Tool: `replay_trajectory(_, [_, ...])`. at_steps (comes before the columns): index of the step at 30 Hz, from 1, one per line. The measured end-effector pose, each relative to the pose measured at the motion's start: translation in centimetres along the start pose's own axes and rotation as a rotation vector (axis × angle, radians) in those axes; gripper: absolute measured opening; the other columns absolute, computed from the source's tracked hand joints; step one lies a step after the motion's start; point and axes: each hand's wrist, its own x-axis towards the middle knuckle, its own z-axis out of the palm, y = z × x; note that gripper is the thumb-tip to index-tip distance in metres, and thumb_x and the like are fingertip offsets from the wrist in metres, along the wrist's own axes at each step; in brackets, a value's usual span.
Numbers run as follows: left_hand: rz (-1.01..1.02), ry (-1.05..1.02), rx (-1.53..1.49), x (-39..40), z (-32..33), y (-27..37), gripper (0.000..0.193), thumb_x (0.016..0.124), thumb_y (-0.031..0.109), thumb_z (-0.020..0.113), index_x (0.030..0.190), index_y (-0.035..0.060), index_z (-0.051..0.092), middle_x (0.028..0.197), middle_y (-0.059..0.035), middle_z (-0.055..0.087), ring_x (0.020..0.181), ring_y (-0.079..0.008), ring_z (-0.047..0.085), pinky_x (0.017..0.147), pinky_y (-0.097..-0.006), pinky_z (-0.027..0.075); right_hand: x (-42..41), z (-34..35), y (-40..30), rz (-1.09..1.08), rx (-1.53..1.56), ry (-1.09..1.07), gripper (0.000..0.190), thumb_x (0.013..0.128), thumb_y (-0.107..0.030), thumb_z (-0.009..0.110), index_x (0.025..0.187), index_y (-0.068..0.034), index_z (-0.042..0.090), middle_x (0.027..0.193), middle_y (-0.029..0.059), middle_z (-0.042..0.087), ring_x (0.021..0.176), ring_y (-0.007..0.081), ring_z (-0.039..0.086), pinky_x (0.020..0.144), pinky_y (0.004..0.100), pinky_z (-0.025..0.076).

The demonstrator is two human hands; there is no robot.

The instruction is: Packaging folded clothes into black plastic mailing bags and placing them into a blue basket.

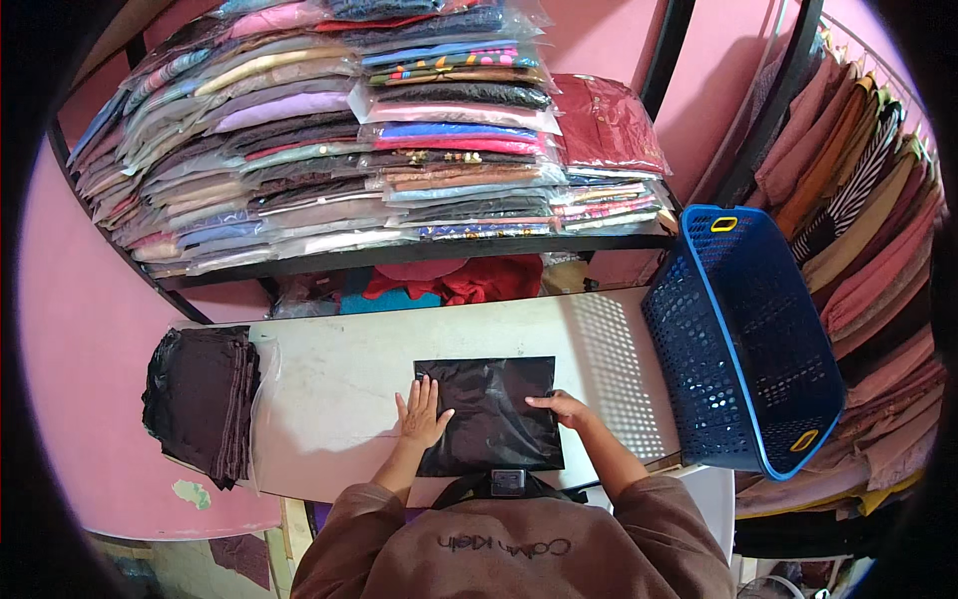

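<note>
A flat black plastic packet (pixel 494 427) lies on the white table (pixel 337 382) right in front of me. My left hand (pixel 424 415) rests flat on its left edge, fingers spread and pointing away from me. At the packet's right edge, my right hand (pixel 561 408) has the thumb on top and the other fingers curled at or under the edge, gripping it. What the packet holds inside cannot be seen. A stack of folded dark cloth (pixel 202 404) sits at the table's left end, with clear plastic (pixel 266 404) along its right side.
A blue perforated plastic basket (pixel 673 359) stands on its side or tilted at the table's right end. Behind the table, a shelf (pixel 419 252) holds stacks of plastic-wrapped folded clothes (pixel 314 150). Garments on hangers (pixel 868 299) fill the right side. A pink wall (pixel 82 374) borders the left.
</note>
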Motion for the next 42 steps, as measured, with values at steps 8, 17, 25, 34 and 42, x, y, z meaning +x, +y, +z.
replay_trajectory(8, [-0.014, 0.054, -0.179, -0.6, -1.5, 0.0, 0.061, 0.090, 0.041, 0.038, 0.139, 0.0085, 0.023, 0.146, -0.0120, 0.020, 0.135, -0.0257, 0.015, 0.108, -0.0482, 0.007, -0.5, 2.8, 2.4, -0.265, -0.093, 0.173, 0.031, 0.080, -0.020, 0.067, 0.101, 0.001, 0.061, 0.090, 0.0063, 0.064, 0.077, 0.0139, 0.059, 0.071, 0.0296, 0.047])
replay_trajectory(17, [0.027, 0.612, -0.306, -8.4, 1.5, -4.8, 0.033, 0.079, 0.011, 0.049, 0.109, -0.0030, 0.050, 0.119, -0.0194, 0.045, 0.116, -0.0359, 0.038, 0.102, -0.0468, 0.025, -21.2, 0.7, -11.0, -0.882, -0.681, 0.670, 0.028, 0.081, -0.024, 0.065, 0.099, -0.003, 0.061, 0.097, 0.0122, 0.064, 0.089, 0.0230, 0.059, 0.081, 0.0344, 0.045])
replay_trajectory(25, [0.048, 0.730, -0.244, -9.4, 1.9, -4.8, 0.029, 0.079, 0.012, 0.047, 0.102, -0.0049, 0.051, 0.118, -0.0220, 0.044, 0.115, -0.0382, 0.038, 0.099, -0.0496, 0.027, -41.6, -11.4, -16.6, -1.212, -0.135, 1.192, 0.041, 0.083, -0.017, 0.063, 0.119, -0.001, 0.051, 0.112, 0.0064, 0.055, 0.099, 0.0174, 0.053, 0.085, 0.0311, 0.042])
replay_trajectory(34, [-0.046, 0.667, -0.240, -9.0, 2.5, -4.6, 0.025, 0.078, 0.007, 0.049, 0.100, -0.0034, 0.051, 0.117, -0.0208, 0.044, 0.115, -0.0374, 0.038, 0.098, -0.0469, 0.030, -40.1, -26.2, -12.4, -0.783, -0.335, 1.412, 0.024, 0.082, -0.014, 0.063, 0.100, 0.001, 0.060, 0.087, 0.0021, 0.061, 0.078, 0.0101, 0.053, 0.069, 0.0268, 0.044])
replay_trajectory(42, [-0.106, 0.643, -0.227, -9.1, 3.4, -5.6, 0.025, 0.079, 0.009, 0.048, 0.101, -0.0022, 0.050, 0.117, -0.0212, 0.044, 0.116, -0.0377, 0.038, 0.098, -0.0477, 0.030, -33.7, -27.6, -9.5, -0.651, 0.272, 1.161, 0.030, 0.084, -0.018, 0.060, 0.110, -0.004, 0.055, 0.100, 0.0081, 0.061, 0.085, 0.0225, 0.060, 0.076, 0.0354, 0.048])
